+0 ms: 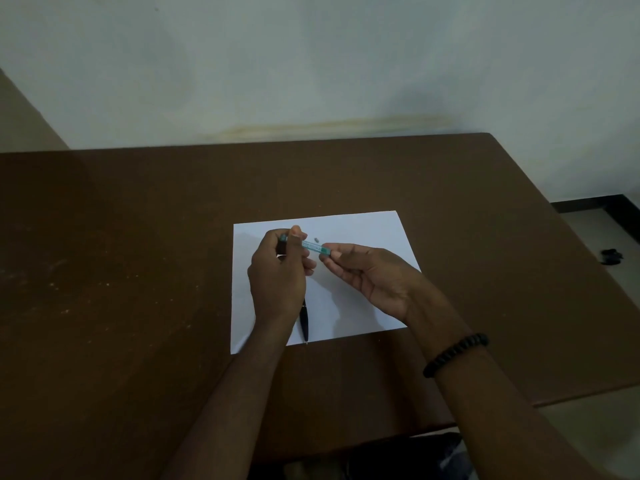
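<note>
A slim teal pen barrel [313,246] is held level above a white sheet of paper [367,237] on the brown table [138,254]. My left hand [277,275] pinches its left end between thumb and fingers. My right hand [370,277] pinches its right end with curled fingertips. A small grey part [316,239] lies on the paper just behind the barrel. A black pen [304,322] lies on the paper under my left hand, pointing toward me, its upper part hidden by the hand.
The table's right edge runs diagonally at the right, with floor beyond it. A small dark object [611,256] sits near that edge. A pale wall stands behind the table. A black bead bracelet [455,353] is on my right wrist.
</note>
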